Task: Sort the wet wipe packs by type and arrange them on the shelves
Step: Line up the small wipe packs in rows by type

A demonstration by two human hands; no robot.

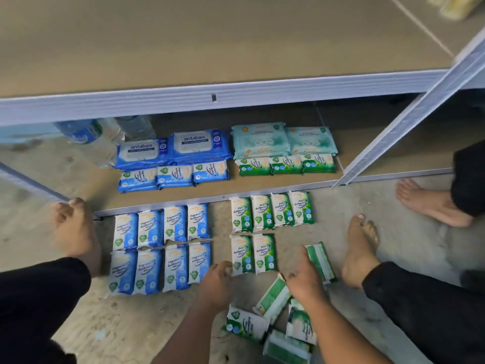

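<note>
Blue packs (160, 250) rowed on the floor (393, 245). Left hand (215, 281) loosely bent, gripping nothing. Right hand (304, 278) pinching a pine pack (321, 258) beside the green rows (262, 232): probably light, soft, slick film, best taken across its middle.

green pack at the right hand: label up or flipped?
Flipped. The green pack held by the right hand shows plain green and white, no print; the rowed Pine packs show labels.
</note>
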